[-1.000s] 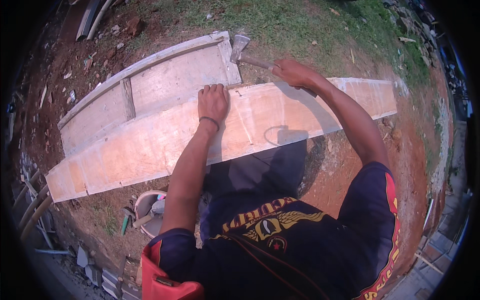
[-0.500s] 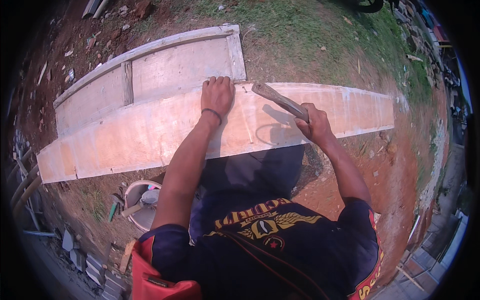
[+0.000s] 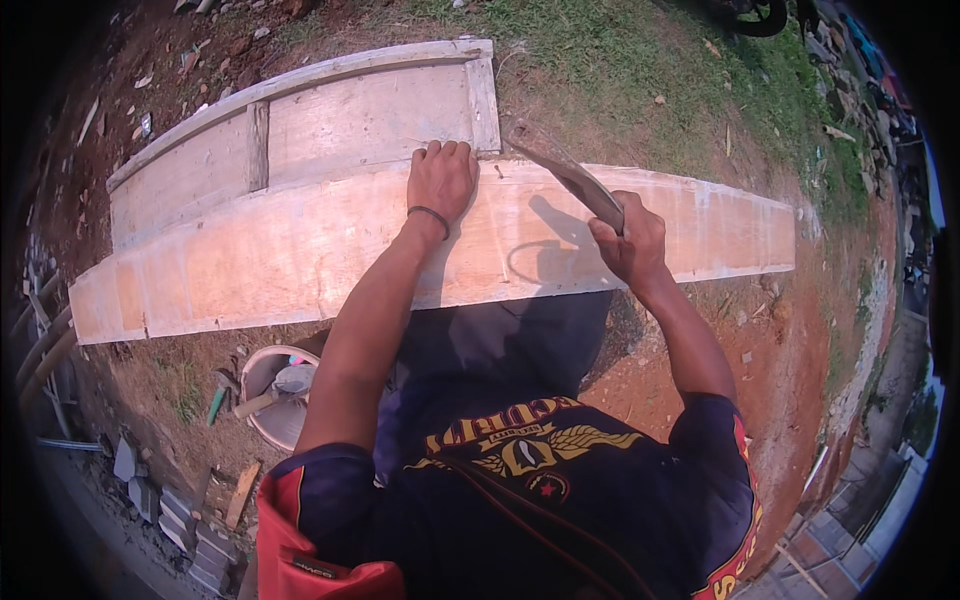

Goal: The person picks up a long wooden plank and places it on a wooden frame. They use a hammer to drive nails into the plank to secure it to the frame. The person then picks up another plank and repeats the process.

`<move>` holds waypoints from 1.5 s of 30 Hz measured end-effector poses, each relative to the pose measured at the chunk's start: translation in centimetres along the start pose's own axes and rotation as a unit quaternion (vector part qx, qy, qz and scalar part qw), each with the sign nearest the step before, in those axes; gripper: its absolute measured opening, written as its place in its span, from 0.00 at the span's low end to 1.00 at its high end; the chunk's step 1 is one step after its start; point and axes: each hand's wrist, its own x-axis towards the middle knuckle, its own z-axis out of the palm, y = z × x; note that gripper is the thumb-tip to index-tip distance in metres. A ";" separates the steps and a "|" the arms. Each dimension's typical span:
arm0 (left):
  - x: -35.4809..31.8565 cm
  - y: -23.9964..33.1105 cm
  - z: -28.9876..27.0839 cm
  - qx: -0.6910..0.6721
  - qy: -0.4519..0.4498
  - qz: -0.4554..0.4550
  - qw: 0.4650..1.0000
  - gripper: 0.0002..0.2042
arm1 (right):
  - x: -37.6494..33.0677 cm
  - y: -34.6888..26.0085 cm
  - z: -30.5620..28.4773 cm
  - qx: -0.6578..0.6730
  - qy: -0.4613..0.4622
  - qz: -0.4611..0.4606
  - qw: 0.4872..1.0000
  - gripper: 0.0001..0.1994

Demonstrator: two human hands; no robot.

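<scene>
A long pale plywood board [image 3: 290, 250] lies across in front of me. My left hand [image 3: 442, 180] is closed over its far edge, fingers curled down. A small nail [image 3: 500, 170] stands up near that edge, just right of the hand. My right hand [image 3: 632, 238] is wrapped round a brown, worn, stick-like tool [image 3: 575, 180], held tilted above the board. The tool points up and left, its far end past the board's edge; its exact kind is unclear. Shadows of the tool and hand fall on the board.
Beyond the board lies a framed wooden panel [image 3: 370, 110] with battens. A bucket [image 3: 262, 375] with a wooden-handled tool in it stands near my left arm, beside a green-handled tool [image 3: 217, 402]. Grey blocks [image 3: 180, 520] lie at lower left. Grass [image 3: 640, 80] and red soil surround the work.
The tool's far end has moved slightly up and outward with my right hand. My left hand stays on the far edge of the board.
</scene>
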 end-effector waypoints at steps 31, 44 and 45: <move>0.6 -0.3 -0.4 -0.004 -0.030 -0.024 0.999 0.10 | 3.4 -0.1 0.1 -0.076 -0.055 0.080 0.992 0.15; 1.0 -1.7 0.1 -0.047 -0.057 0.033 0.997 0.11 | -2.7 2.2 -0.6 -0.120 -0.116 -0.154 0.974 0.15; 1.0 -1.8 0.0 -0.058 -0.062 0.036 0.996 0.11 | -2.5 2.2 -0.4 -0.124 -0.135 -0.168 0.969 0.17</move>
